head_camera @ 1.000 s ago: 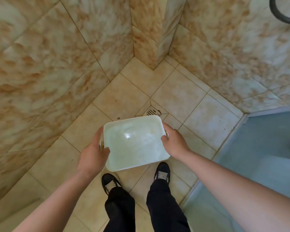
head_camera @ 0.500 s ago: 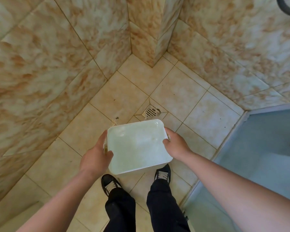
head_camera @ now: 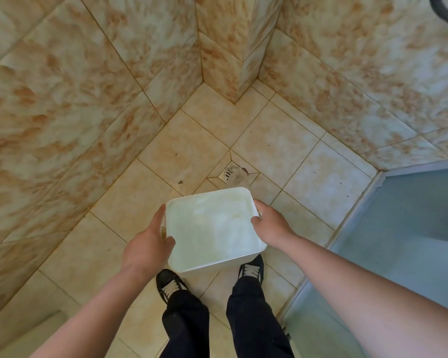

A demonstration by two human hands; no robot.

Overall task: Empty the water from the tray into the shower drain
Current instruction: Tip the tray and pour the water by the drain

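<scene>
We hold the white plastic tray point(head_camera: 212, 228) over the tiled shower floor point(head_camera: 274, 151), above our black shoes point(head_camera: 170, 284), with the round metal drain point(head_camera: 230, 173) just past the tray's far edge at about twelve o'clock. Our left hand point(head_camera: 148, 248) clamps the nine o'clock side, thumb curled over the rim and fingers hidden beneath. Our right hand point(head_camera: 273, 224) grips the three o'clock side, its thumb inside the rim, the rest of its fingers out of sight under the wall.

The main risk, as we judge it, is missing the drain. The pouring edge sits slightly short of the grate, so a fast tilt could send water across the tiles towards eleven o'clock, or back onto our shoes at six o'clock. Wet plastic under only a thumb on each side could also slip, and an uneven tilt would spill over a side wall, not the far rim.

As for contents, the tray looks pale and cloudy inside, with a faint yellowish stain near its one o'clock corner. A glassy smear over the grate may be water falling, but we cannot tell how much remains in the tray.
</scene>
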